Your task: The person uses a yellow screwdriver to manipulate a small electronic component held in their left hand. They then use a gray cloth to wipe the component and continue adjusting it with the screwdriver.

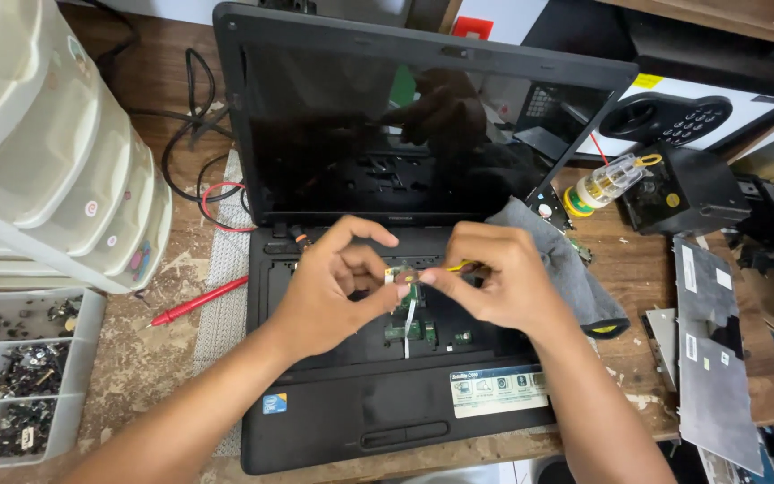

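An open black laptop (333, 421) lies on the wooden bench with its keyboard removed, showing the green circuit board (409, 330) inside. My left hand (333, 287) and my right hand (494, 282) meet over the keyboard bay. Both pinch a small metallic part (405, 273) between their fingertips. A white flat ribbon cable (408, 324) hangs below the part. A thin yellow tool (459, 265) sticks out of my right hand. The dark screen (387, 134) mirrors my hands.
Stacked white plastic drawers (55, 170) and a tray of screws (20, 385) stand at left. A red probe (199, 301) with black and red leads lies beside the laptop. At right are a grey cloth (575, 278), a yellow screwdriver (606, 184), a black box (687, 193) and a metal panel (714, 350).
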